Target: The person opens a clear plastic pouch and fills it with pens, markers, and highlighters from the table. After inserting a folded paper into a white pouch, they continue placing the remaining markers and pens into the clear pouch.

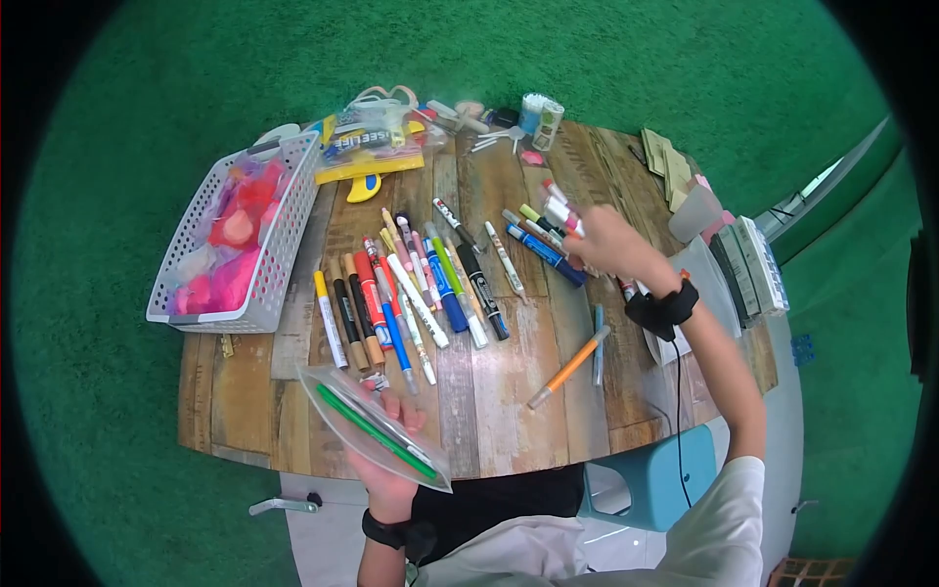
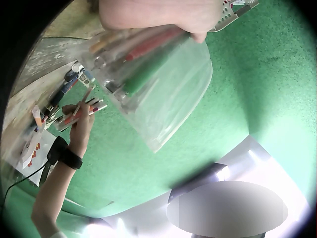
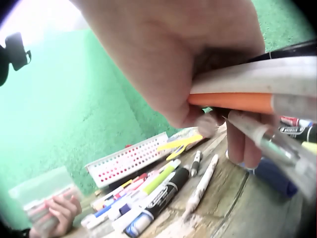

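A clear pouch [image 1: 377, 435] with a green pen [image 1: 364, 427] and other pens inside is held by my left hand [image 1: 386, 470] at the table's near edge. In the left wrist view the pouch [image 2: 163, 99] hangs below that hand [image 2: 158, 12]. Several pens, one of them orange [image 3: 233, 101], are gripped by my right hand [image 3: 183, 49], which is above the right group of markers. The head view has this hand [image 1: 616, 245] close to a blue marker [image 1: 543, 252]. Many pens and markers [image 1: 479, 292] lie in the middle of the table.
At the left stands a white basket [image 1: 272, 264] with pink and red items. A yellow-edged bag [image 1: 372, 161] lies at the back. An orange pen [image 1: 567, 368] rests near the front right. Boxes [image 1: 758, 264] stand on the right edge, with a blue stool [image 1: 655, 479] below.
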`<state>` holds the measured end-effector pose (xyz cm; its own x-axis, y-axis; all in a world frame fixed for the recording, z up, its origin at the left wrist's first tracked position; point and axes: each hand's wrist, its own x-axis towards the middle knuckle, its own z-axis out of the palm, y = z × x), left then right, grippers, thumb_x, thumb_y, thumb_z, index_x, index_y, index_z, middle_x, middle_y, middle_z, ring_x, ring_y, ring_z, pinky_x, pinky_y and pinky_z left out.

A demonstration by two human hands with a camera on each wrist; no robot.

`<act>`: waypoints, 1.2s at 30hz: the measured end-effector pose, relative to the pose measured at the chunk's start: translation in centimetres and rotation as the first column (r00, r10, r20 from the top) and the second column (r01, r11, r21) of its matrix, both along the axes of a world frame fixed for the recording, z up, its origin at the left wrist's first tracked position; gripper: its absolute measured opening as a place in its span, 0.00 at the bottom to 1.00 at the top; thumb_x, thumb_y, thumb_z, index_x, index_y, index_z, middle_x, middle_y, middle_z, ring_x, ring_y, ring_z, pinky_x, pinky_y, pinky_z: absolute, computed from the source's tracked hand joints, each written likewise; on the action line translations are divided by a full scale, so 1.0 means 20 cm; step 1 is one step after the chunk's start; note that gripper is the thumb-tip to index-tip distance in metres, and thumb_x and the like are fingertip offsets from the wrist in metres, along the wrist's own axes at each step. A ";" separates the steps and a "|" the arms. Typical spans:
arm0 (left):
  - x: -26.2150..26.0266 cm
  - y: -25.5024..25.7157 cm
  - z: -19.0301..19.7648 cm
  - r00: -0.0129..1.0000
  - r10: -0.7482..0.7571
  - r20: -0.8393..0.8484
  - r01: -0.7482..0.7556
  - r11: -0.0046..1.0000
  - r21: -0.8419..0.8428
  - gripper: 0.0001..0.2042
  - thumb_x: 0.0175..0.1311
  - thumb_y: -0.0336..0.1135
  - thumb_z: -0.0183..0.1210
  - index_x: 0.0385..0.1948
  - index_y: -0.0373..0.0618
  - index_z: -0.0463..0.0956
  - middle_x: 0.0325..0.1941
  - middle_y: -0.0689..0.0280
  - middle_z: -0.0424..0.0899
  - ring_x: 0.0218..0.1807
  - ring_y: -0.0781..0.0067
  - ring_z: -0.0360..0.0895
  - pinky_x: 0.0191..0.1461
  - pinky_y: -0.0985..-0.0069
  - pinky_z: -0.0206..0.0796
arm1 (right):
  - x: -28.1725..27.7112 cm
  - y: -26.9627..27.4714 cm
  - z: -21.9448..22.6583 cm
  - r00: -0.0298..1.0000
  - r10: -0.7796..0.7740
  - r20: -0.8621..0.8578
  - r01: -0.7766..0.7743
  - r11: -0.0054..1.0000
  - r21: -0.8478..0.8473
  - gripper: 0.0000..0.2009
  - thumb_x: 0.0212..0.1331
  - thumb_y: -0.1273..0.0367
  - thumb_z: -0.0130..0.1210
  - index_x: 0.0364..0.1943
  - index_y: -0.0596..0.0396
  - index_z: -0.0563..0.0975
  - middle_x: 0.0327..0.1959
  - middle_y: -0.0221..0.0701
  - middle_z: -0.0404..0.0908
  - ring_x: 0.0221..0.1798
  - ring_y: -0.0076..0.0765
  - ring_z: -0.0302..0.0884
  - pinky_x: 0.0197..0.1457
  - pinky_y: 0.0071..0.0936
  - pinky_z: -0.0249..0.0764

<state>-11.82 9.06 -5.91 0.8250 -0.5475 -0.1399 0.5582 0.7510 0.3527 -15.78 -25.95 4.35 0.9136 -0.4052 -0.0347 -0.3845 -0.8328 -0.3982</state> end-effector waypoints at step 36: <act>0.01 0.02 -0.06 0.998 -0.048 0.048 0.051 0.997 -0.064 0.20 0.68 0.52 0.45 0.51 0.48 0.68 0.31 0.66 0.66 0.30 0.72 0.64 0.38 0.74 0.57 | -0.03 -0.09 -0.10 0.992 -0.117 -0.049 0.124 0.814 0.567 0.11 0.53 0.66 0.62 0.24 0.58 0.74 0.16 0.25 0.71 0.17 0.20 0.66 0.21 0.22 0.62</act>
